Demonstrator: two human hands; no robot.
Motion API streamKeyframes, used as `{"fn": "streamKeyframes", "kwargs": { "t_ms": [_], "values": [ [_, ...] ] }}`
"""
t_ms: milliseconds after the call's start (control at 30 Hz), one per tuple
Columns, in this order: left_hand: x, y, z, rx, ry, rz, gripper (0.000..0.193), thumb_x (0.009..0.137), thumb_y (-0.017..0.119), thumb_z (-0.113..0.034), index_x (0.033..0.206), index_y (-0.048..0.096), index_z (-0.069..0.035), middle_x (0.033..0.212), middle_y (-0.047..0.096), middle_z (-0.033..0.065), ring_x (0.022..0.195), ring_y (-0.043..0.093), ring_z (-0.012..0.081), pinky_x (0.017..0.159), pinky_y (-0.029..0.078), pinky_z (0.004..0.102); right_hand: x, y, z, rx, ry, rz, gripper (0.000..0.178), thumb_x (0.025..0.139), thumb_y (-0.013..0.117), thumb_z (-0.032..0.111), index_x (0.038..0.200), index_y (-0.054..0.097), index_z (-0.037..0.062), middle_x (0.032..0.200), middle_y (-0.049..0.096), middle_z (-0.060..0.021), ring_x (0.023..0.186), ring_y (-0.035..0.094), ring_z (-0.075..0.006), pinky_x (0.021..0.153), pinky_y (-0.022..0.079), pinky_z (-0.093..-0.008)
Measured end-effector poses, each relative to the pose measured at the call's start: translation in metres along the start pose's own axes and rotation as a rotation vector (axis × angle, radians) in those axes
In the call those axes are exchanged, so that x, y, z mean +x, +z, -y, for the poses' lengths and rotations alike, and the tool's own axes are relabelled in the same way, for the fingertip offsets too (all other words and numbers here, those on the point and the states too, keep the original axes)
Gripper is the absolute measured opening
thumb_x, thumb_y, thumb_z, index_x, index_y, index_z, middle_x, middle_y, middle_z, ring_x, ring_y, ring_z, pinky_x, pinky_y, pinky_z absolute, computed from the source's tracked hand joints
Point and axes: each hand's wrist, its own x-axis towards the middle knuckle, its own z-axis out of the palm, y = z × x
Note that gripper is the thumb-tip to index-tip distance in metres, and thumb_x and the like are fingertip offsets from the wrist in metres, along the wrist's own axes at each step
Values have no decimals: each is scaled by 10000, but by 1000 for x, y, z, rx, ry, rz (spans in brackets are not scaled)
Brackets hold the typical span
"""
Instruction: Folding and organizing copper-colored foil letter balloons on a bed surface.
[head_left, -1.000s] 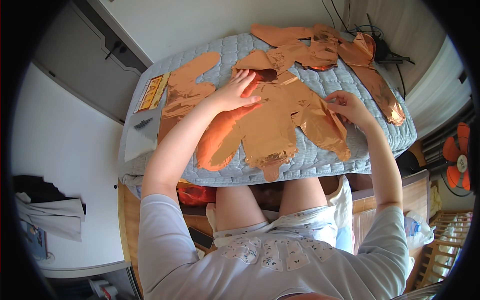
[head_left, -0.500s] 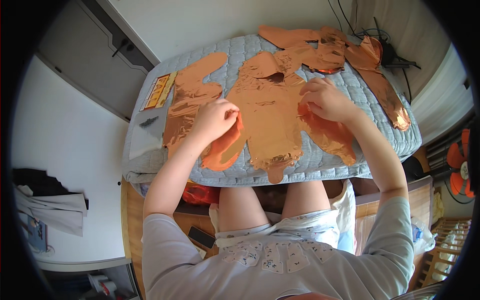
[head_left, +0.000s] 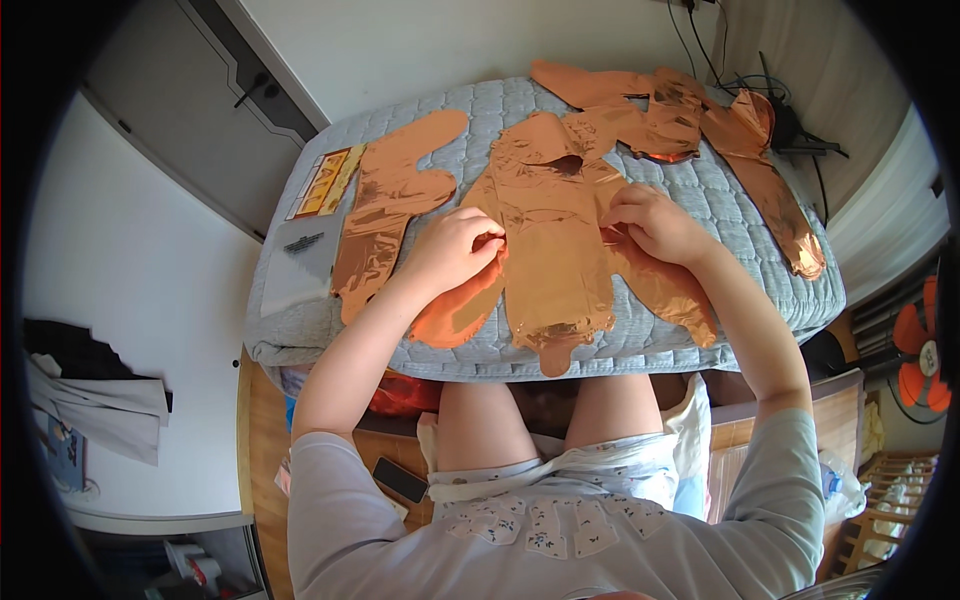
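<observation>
A flat, uninflated rose-gold foil balloon (head_left: 555, 250) lies in front of me on the grey quilted mattress (head_left: 725, 190). It has a rounded tab at its near end and a side flap on each side. My left hand (head_left: 458, 248) is closed in a pinch on the foil where the left flap meets the middle panel. Opposite it, my right hand (head_left: 655, 224) pinches the foil beside the right flap; its fingertips are partly hidden. Another flat foil balloon (head_left: 385, 200) lies to the left, and crumpled foil pieces (head_left: 670, 118) spread over the far right.
A clear plastic bag (head_left: 290, 280) with small dark pieces and a yellow printed card (head_left: 328, 183) lie at the mattress's left. A black device with cables (head_left: 795, 135) sits at the far right corner, an orange-bladed fan (head_left: 910, 315) nearer. A phone (head_left: 401, 479) is below, left of my legs.
My left hand has shifted a little right, toward the middle panel. My right hand has come slightly nearer me, and the right flap's raised edge lies flatter. The whole view has tilted slightly.
</observation>
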Motion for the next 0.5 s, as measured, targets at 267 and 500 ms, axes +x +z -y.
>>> {"fn": "streamKeyframes", "kwargs": {
  "t_ms": [267, 500],
  "values": [
    [-7, 1, 1, -30, -56, -9, 158, 899, 669, -174, 990, 728, -59, 1019, 694, 89, 981, 666, 292, 830, 538, 403, 5, 0, 8, -38, -27, -55, 236, 817, 589, 33, 982, 723, 136, 1004, 654, -49, 1073, 587, -287, 922, 434, -415],
    [-6, 1, 6, -48, -118, -29, 298, 915, 680, -241, 1152, 702, -60, 1161, 691, 116, 1106, 650, 316, 934, 525, 421, 1, -2, -5, 4, 29, -46, 260, 840, 583, 14, 1054, 723, 58, 1156, 681, -91, 1117, 605, -313, 1003, 457, -425]
  ]
}}
